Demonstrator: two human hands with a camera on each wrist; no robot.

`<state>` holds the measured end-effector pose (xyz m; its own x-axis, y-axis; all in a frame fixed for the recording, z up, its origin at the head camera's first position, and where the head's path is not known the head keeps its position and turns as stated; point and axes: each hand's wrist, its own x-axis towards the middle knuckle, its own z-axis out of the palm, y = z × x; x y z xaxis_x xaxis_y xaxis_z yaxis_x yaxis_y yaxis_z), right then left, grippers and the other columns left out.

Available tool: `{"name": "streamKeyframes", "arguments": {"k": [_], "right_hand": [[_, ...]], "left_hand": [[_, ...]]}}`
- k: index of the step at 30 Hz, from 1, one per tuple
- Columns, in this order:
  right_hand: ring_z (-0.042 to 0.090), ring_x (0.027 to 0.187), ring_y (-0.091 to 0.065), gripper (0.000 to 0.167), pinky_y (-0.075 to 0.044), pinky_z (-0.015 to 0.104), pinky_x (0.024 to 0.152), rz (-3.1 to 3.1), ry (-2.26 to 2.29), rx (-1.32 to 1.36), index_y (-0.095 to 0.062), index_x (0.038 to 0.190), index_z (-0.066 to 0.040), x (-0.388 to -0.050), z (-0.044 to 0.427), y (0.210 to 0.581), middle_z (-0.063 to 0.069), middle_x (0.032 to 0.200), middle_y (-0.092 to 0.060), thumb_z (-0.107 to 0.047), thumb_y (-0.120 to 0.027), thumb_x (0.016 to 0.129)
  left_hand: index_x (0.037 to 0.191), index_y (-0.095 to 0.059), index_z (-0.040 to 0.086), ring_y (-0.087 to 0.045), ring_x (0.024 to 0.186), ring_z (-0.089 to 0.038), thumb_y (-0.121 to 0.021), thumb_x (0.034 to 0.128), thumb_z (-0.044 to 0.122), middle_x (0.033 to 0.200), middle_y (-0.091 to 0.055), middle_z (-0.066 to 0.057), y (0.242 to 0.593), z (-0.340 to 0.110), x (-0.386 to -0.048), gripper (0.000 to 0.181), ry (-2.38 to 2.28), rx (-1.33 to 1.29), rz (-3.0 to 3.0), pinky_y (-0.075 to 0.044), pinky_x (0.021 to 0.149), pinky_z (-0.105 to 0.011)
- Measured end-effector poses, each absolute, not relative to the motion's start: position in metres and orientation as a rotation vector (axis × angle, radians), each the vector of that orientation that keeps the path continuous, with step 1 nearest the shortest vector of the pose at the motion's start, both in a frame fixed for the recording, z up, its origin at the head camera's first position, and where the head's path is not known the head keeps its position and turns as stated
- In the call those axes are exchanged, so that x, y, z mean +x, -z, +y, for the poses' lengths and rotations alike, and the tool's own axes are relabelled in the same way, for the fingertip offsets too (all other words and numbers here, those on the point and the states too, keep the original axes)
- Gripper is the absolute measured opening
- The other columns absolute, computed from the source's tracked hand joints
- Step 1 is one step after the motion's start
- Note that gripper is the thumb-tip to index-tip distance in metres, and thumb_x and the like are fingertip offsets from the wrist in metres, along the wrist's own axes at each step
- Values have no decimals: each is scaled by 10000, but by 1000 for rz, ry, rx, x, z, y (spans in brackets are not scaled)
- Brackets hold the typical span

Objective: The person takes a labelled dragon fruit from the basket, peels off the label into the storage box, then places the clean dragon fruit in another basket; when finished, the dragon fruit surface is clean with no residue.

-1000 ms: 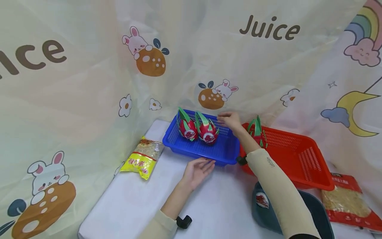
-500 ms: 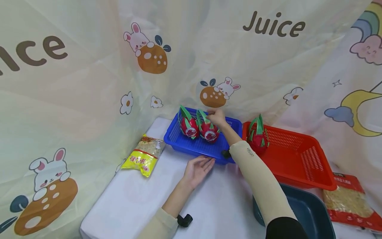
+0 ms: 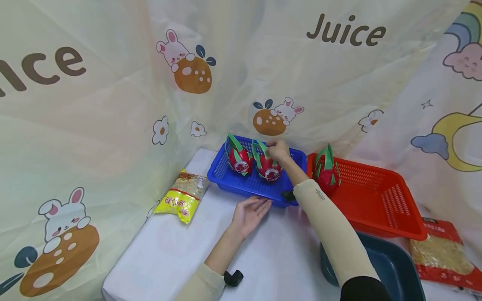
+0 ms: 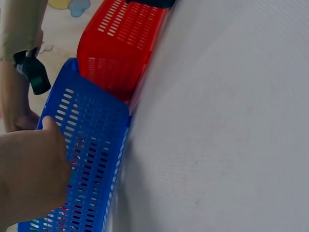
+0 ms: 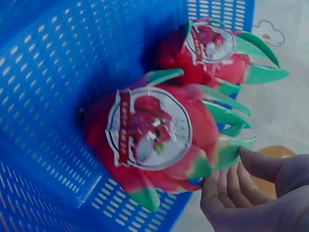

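Two red dragon fruits with green leaves and round labels are in the blue basket (image 3: 233,187). My right hand (image 3: 279,151) pinches a green leaf tip of the right-hand dragon fruit (image 3: 270,170); the right wrist view shows thumb and fingers (image 5: 263,181) at that leaf. Beside it stands the other dragon fruit (image 3: 241,162), untouched. At the basket's front side, my left hand (image 3: 248,217) rests with its palm turned up and its fingertips against the wall below the rim. A third dragon fruit (image 3: 326,173) sits in the red basket (image 3: 370,207).
Left of the blue basket lies a yellow snack-like bag (image 3: 182,196). A dark teal basin (image 3: 391,267) stands in front of the red basket, with a red-and-clear bag (image 3: 442,251) to its right. A printed curtain (image 3: 113,104) rises behind the white table (image 3: 158,259).
My right hand has moved left from the basket's back right to the dragon fruit's leaves and taken hold. The fruit has since shifted slightly right. My left hand stays put.
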<state>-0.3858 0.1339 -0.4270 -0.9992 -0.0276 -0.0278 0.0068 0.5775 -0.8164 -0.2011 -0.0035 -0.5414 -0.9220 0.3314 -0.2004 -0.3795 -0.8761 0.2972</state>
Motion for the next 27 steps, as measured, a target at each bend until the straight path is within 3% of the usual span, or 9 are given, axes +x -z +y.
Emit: {"name": "streamKeyframes", "arguments": {"k": [12,16,19,24,27], "right_hand": [[360,1102,-685,277,-596,467,932,2525,1718,110,-704,1246,93,-372,155,414,275,1301,-654,3,-668,987],[399,1124,-707,289,-603,460,906,2461,1785,183,-691,1258,107,-364,164,408,283,1263,-685,-18,-677,997],[390,1093,-720,311,-612,434,893,2437,1815,190,-674,1290,103,-356,170,403,272,1277,-678,-27,-668,1007],[289,922,-778,320,-605,435,907,2387,1906,179,-680,1289,90,-343,179,393,261,1206,-711,-57,-684,1005],[223,830,-787,324,-605,427,897,2325,1979,154,-686,1287,86,-337,186,385,210,1114,-751,-59,-696,997]], "left_hand": [[1121,-436,24,-374,1470,-443,-421,1043,40,1518,-389,-301,540,-7,-202,81,-2728,-228,447,-371,1205,-479],[1365,-339,-15,-328,1499,-439,-392,1054,28,1581,-300,-318,538,-4,-202,318,-2718,-233,433,-354,1215,-467],[1422,-266,7,-319,1502,-435,-381,1057,18,1571,-294,-316,538,-1,-202,382,-2719,-239,427,-360,1213,-463],[1189,-381,23,-349,1476,-454,-401,1038,10,1481,-391,-304,539,0,-202,153,-2735,-247,438,-395,1192,-476],[1174,-388,22,-368,1461,-454,-411,1033,10,1458,-415,-296,541,-1,-202,144,-2733,-241,449,-388,1196,-480]]}}
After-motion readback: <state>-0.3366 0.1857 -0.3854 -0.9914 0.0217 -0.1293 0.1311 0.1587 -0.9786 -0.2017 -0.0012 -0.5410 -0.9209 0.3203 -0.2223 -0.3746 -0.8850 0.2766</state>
